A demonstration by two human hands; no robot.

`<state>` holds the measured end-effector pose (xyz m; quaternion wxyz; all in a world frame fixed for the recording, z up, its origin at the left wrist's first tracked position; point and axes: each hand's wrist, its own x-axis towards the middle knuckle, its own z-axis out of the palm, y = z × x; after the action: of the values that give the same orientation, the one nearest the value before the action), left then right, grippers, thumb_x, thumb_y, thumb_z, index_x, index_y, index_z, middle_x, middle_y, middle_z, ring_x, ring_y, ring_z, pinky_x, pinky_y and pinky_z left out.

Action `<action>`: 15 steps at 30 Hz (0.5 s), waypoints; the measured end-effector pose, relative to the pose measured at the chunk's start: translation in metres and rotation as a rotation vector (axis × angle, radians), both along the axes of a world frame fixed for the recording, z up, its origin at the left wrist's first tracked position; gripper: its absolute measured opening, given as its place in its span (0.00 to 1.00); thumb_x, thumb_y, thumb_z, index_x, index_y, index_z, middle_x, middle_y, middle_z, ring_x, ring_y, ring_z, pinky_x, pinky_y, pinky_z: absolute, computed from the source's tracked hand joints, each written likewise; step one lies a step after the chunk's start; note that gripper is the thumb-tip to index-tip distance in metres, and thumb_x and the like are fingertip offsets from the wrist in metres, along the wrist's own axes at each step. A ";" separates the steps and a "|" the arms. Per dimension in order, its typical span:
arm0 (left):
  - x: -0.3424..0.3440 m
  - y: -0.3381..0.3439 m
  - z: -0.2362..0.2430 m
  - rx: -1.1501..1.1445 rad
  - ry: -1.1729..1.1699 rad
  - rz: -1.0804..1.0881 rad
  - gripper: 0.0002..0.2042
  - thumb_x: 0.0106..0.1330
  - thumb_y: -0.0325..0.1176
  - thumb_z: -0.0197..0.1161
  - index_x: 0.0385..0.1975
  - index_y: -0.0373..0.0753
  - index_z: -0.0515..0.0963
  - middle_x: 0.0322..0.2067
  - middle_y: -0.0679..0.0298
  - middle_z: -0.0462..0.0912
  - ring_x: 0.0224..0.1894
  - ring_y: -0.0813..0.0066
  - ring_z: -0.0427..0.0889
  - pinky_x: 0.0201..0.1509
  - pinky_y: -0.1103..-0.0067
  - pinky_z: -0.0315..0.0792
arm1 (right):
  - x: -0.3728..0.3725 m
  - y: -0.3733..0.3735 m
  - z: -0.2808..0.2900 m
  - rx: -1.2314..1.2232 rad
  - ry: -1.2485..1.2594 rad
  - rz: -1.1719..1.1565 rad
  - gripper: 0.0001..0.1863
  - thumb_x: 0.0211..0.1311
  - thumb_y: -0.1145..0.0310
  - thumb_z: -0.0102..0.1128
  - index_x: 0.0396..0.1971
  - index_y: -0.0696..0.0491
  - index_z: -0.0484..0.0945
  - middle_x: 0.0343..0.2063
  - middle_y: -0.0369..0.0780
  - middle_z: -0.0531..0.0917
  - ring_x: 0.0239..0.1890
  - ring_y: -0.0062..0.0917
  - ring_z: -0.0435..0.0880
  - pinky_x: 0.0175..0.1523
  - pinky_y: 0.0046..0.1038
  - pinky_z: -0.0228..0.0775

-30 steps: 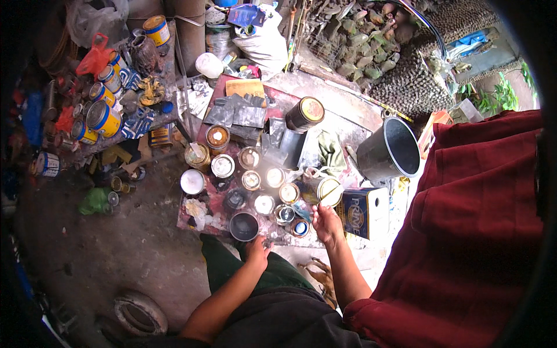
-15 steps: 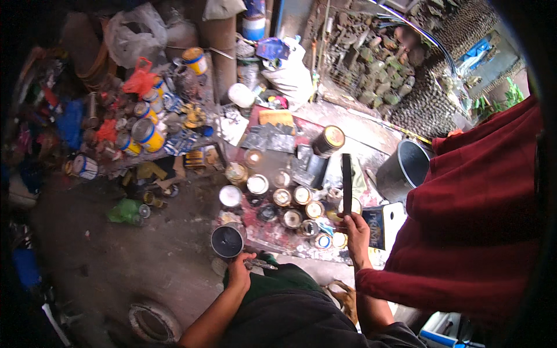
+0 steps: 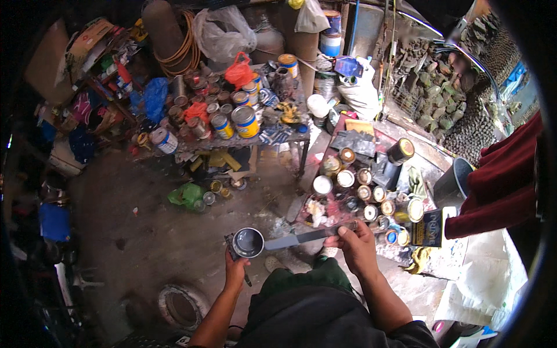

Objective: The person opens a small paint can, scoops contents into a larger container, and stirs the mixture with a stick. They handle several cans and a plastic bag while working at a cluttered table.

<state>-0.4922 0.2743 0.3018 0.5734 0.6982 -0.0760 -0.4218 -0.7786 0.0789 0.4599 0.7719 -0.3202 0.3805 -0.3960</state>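
Observation:
My left hand [image 3: 235, 271] is closed around the metal fitting below a round cup [image 3: 248, 242] with grey paint inside. A slim dark part sticks out beneath the fingers; I cannot make out its kind. My right hand [image 3: 357, 248] pinches a long flat strip [image 3: 316, 235] by its right end. The strip is dark near my fingers and pale grey at its other end, which points left and lies at the cup's rim. Whether it touches the rim, I cannot tell. Both hands are in front of my body, above the floor.
Open paint tins [image 3: 345, 178] crowd a low, paint-stained table [image 3: 307, 210] at the right. More tins [image 3: 245, 122] fill a bench at the back left. A dark bucket [image 3: 452, 182] and a red cloth [image 3: 505, 180] are at the right. A tire [image 3: 183, 307] lies lower left.
The strip was upright over the tins; it now lies nearly level, its grey end at the cup. My right hand has turned and come left. My view has swung left.

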 end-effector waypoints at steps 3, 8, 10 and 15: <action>0.022 0.026 0.034 0.091 -0.036 -0.047 0.40 0.60 0.24 0.63 0.75 0.38 0.56 0.55 0.61 0.78 0.50 0.71 0.80 0.53 0.75 0.76 | 0.042 0.042 0.032 -0.225 0.146 0.181 0.08 0.74 0.74 0.57 0.47 0.62 0.78 0.40 0.43 0.86 0.41 0.29 0.90 0.49 0.29 0.81; 0.047 0.072 0.031 0.052 -0.159 -0.089 0.44 0.60 0.23 0.65 0.77 0.34 0.49 0.66 0.53 0.69 0.67 0.62 0.69 0.72 0.70 0.62 | 0.113 0.086 0.015 -0.907 0.419 0.317 0.10 0.70 0.76 0.60 0.48 0.61 0.80 0.41 0.48 0.84 0.47 0.40 0.87 0.50 0.32 0.78; 0.044 0.078 0.044 0.005 -0.186 -0.081 0.45 0.59 0.23 0.66 0.77 0.33 0.49 0.68 0.51 0.66 0.70 0.61 0.66 0.75 0.70 0.58 | 0.131 0.101 0.000 -0.978 0.406 0.301 0.11 0.69 0.76 0.61 0.48 0.61 0.80 0.42 0.48 0.84 0.48 0.44 0.86 0.51 0.35 0.79; 0.046 0.095 0.057 -0.039 -0.149 -0.016 0.46 0.59 0.22 0.66 0.77 0.33 0.48 0.70 0.50 0.64 0.72 0.59 0.65 0.75 0.69 0.57 | 0.141 0.135 -0.005 -0.875 0.598 0.538 0.13 0.68 0.71 0.64 0.50 0.59 0.82 0.45 0.48 0.84 0.49 0.43 0.85 0.52 0.36 0.79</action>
<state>-0.4462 0.3692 0.3586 0.5762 0.7159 -0.1322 -0.3715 -0.6375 0.2144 0.4549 0.5007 -0.7915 0.2883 -0.1993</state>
